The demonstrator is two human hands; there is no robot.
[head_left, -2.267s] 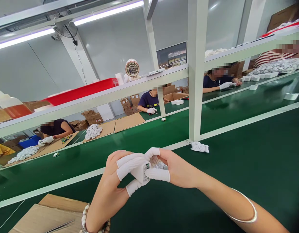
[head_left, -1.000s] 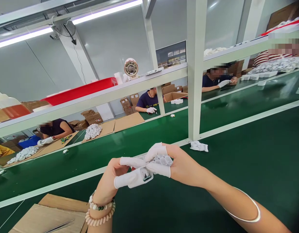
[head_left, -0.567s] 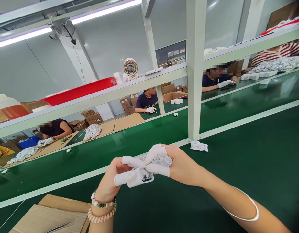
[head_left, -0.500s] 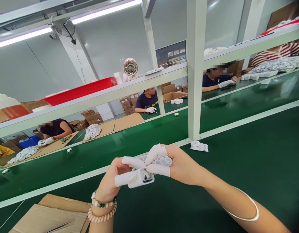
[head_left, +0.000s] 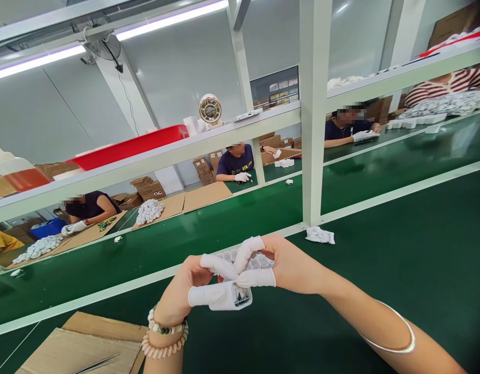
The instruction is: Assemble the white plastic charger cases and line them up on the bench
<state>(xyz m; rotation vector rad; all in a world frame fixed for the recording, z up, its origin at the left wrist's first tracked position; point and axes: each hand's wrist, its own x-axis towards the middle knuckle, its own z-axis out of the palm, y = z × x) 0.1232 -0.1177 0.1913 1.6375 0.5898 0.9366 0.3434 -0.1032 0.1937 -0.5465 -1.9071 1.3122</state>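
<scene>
A small white plastic housing (head_left: 224, 300) is held in my left hand (head_left: 199, 280), the thumb along its near side and the fingers over its top. Metal and dark parts show inside its open right end. My right hand (head_left: 269, 262) has thumb and forefinger pinched together at the upper edge of that opening; whatever lies between the tips is hidden. White finger cots cover fingers of both hands. Just behind them stand rows of similar open white housings (head_left: 259, 261), partly covered by my fingers.
At lower left, tweezers (head_left: 95, 363) lie on cardboard sheets (head_left: 88, 345). A crumpled white glove (head_left: 320, 235) lies near the upright post (head_left: 312, 156). Beyond the rail, a green conveyor belt (head_left: 177, 234) carries small white pieces. Several co-workers sit across it. A shelf holds a red tray (head_left: 134, 147).
Both hands and the housing have shifted slightly, the housing turning a little so more of its open end shows. Small pieces on the belt have moved right. A co-worker's hand now holds a white piece.
</scene>
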